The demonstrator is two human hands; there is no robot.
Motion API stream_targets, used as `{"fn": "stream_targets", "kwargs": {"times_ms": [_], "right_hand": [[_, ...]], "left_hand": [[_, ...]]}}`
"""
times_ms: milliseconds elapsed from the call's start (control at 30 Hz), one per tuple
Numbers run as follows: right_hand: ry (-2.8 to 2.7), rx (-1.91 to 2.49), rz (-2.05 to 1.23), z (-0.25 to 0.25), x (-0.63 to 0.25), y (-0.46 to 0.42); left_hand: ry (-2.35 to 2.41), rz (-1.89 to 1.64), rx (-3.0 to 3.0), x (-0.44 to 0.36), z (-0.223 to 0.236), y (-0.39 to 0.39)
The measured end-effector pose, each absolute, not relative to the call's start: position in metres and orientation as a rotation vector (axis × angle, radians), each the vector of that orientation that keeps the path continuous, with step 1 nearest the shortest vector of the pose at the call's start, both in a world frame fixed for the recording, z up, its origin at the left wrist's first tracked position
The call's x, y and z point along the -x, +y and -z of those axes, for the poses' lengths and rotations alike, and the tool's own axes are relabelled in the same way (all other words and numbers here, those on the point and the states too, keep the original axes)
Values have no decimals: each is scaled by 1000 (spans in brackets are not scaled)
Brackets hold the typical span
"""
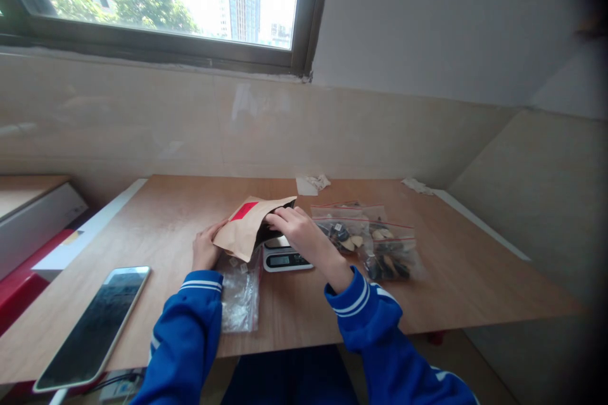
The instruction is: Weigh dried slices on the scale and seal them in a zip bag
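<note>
A brown kraft paper bag (242, 228) with a red label lies tilted above a small digital scale (287, 261), its mouth toward the right. My left hand (207, 245) grips the bag's left side. At the mouth, my right hand (297, 231) has its fingers curled together, with the tips inside the bag; whatever they may hold is hidden. The bag covers part of the scale, whose display faces me. Beneath my left hand and the bag lies a clear zip bag (240, 304) with small pieces near its top.
Several zip bags (387, 262) with dark and pale pieces lie right of the scale. A phone (97, 326) with a cable rests at the table's left front. Crumpled white paper (318, 182) sits by the wall. The wooden table (456, 278) ends just before my lap.
</note>
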State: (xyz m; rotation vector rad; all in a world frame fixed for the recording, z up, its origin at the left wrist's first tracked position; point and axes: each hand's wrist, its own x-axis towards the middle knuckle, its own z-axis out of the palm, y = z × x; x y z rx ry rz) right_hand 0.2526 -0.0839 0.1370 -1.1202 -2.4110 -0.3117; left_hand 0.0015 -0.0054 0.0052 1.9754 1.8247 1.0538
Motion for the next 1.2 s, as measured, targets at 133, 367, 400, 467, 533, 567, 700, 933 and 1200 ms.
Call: {"fn": "stream_targets", "kwargs": {"times_ms": [133, 367, 400, 467, 533, 567, 700, 933, 1200], "right_hand": [[-2191, 1038, 86, -137, -267, -84], [-1509, 1082, -475, -88, -296, -67], [-1509, 1108, -565, -78, -297, -63], [-1552, 1152, -696, -61, -296, -57], [-1627, 1199, -742, -49, -293, -51], [-1665, 1220, -743, -46, -291, -48], [-1761, 1276, -722, -41, -286, -38], [-1766, 1303, -713, -44, -290, -34], [-1783, 1325, -615, -46, -290, -13]], "left_hand": [[1973, -923, -1996, -3, -8, -7], [2096, -806, -1915, -5, -8, -5], [2115, -796, -1904, -6, -8, -5], [2150, -774, -1896, -7, -9, -6], [2168, -759, -1907, -7, -9, -6], [2169, -754, -1916, -7, -9, -7], [2168, -769, -1936, -6, -6, -6], [2179, -782, -1934, -6, -6, -6], [2171, -746, -1909, -8, -11, -9]]}}
